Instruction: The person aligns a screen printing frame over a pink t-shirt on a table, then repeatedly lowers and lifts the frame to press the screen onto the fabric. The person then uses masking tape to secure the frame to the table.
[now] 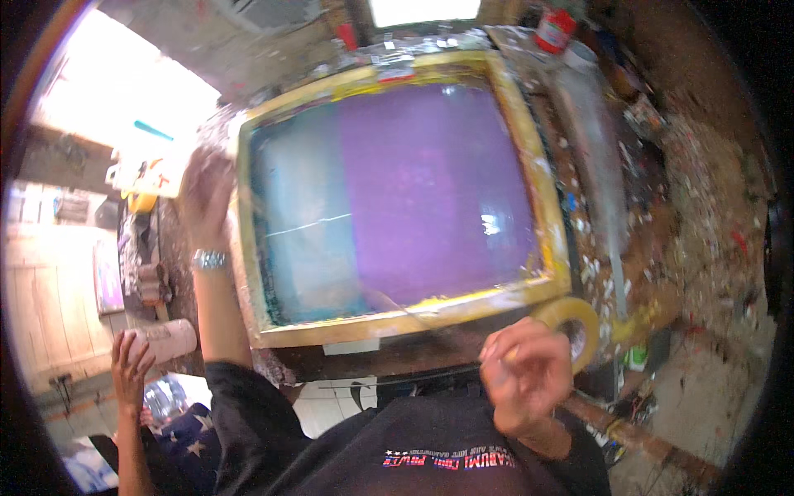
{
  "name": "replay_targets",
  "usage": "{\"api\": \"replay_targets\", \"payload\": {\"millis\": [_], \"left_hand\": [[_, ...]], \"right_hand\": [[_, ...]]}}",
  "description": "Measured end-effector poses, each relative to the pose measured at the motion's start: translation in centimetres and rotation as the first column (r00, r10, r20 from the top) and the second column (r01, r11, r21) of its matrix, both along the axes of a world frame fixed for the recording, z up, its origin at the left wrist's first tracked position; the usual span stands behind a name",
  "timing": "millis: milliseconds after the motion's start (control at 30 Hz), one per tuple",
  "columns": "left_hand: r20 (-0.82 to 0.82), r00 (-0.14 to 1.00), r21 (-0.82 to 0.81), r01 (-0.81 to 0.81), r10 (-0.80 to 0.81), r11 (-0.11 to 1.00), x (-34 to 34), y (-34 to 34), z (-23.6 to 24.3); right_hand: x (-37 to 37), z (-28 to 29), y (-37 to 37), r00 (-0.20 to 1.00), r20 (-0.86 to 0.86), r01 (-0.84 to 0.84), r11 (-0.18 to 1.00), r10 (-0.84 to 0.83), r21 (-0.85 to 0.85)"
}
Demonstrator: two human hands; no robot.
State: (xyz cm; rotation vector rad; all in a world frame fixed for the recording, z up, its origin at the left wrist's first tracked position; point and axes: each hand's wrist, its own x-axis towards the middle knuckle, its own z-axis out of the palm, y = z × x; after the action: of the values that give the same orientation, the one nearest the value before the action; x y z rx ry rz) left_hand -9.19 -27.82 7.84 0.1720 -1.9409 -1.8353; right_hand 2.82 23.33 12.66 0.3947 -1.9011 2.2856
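Note:
A silkscreen frame with worn, yellow-stained wooden edges lies before me, its mesh part teal-grey and part purple. My left hand, with a metal watch at the wrist, is beside the frame's left edge. Motion blurs its fingers, so I cannot tell whether it touches the wood. Below the frame's near right corner, my right hand is closed, fingertips pinched together; what they hold, if anything, is not clear. Right behind that hand is a roll of yellowish tape, partly hidden by it.
Another person's hand is at the lower left, by a white cylindrical container. A red container stands at the far right. The paint-spattered bench continues right of the frame; littered floor lies beyond.

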Motion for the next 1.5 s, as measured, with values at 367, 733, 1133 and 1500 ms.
{"api": "replay_targets", "payload": {"millis": [367,733,1133,1500], "left_hand": [[-0.044,0.997,-0.741,-0.077,0.066,0.667,-18.6,12.7,-9.1],[-0.2,0.976,-0.816,-0.214,0.086,0.536,-19.4,13.8,-12.2],[-0.205,0.974,-0.868,-0.228,0.1,0.442,-19.8,13.8,-12.6],[-0.198,0.978,-0.898,-0.21,0.073,0.386,-19.4,14.0,-12.2]], "right_hand": [[4.5,-8.8,-7.5,0.779,0.627,-0.168,0.963,-0.002,0.212],[1.9,-7.5,-8.4,0.623,0.779,-0.373,0.9,0.063,0.226],[0.7,-7.5,-8.4,0.631,0.768,-0.437,0.868,0.11,0.235],[0.2,-7.2,-8.5,0.58,0.803,-0.48,0.854,0.138,0.2]]}}
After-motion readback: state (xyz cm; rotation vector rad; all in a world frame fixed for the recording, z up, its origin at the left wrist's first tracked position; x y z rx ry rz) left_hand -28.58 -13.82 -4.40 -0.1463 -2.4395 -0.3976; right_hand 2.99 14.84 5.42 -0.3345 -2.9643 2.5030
